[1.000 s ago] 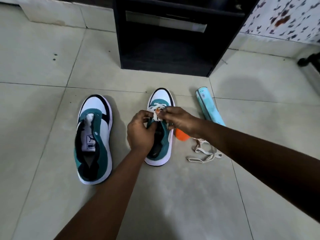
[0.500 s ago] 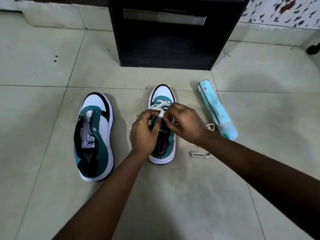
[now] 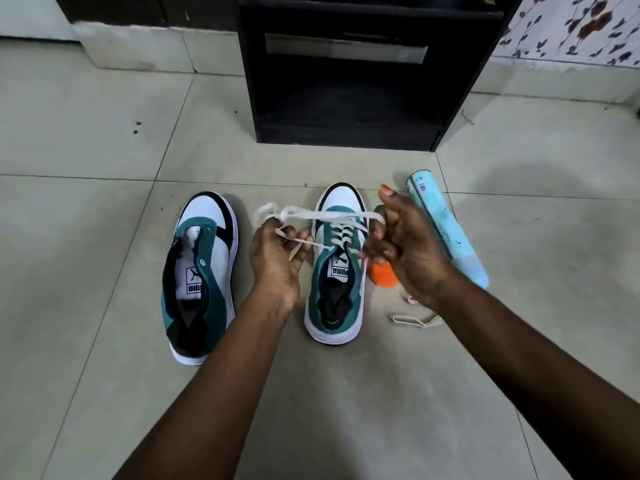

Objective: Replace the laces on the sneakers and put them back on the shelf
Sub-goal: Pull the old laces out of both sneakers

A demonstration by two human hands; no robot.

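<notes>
Gripping 1 end each of a white lace (image 3: 332, 216), the left hand (image 3: 277, 261) and the right hand (image 3: 408, 251) sit at frame center, forearms entering from the bottom edge across bare floor tile (image 3: 346, 393). The left fingers curl round a looped end; the right fingers curl round the other end, thumb raised. Between them stands the laced sneaker (image 3: 336, 289), toe pointing up-frame, lace stretched level above its toe. Left of it, apart, lies the unlaced sneaker (image 3: 201, 275) with open tile beyond to the left edge. Under the right wrist lies a loose cream lace (image 3: 412, 318). An orange object (image 3: 382, 273) sits just beside the laced sneaker. A pale blue can (image 3: 446, 230) lies right of center. Upper center, the black shelf unit (image 3: 349, 109) stands on the floor, tile open before its front edge.
</notes>
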